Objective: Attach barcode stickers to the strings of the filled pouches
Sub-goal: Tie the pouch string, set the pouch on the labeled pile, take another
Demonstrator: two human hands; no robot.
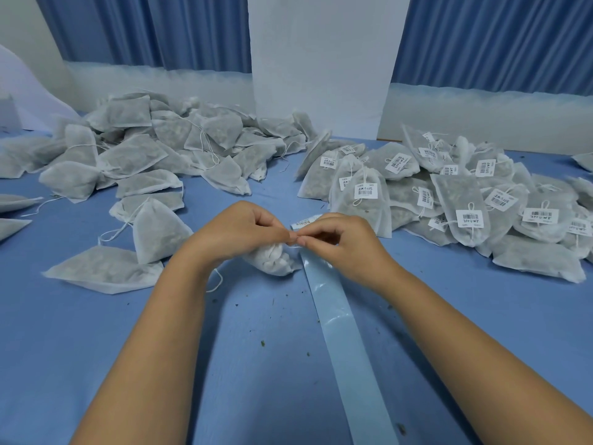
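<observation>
Soft even light, wide-angle edge bending

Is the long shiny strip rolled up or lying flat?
Flat. The backing strip lies stretched out along the blue table, running from under the right hand toward the camera.

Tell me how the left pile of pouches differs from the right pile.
Pouches in the right pile carry white barcode stickers; those in the left pile carry none. Left pile pouches look pointed and bunched, right pile pouches flatter. Both hold filled white pouches.
</observation>
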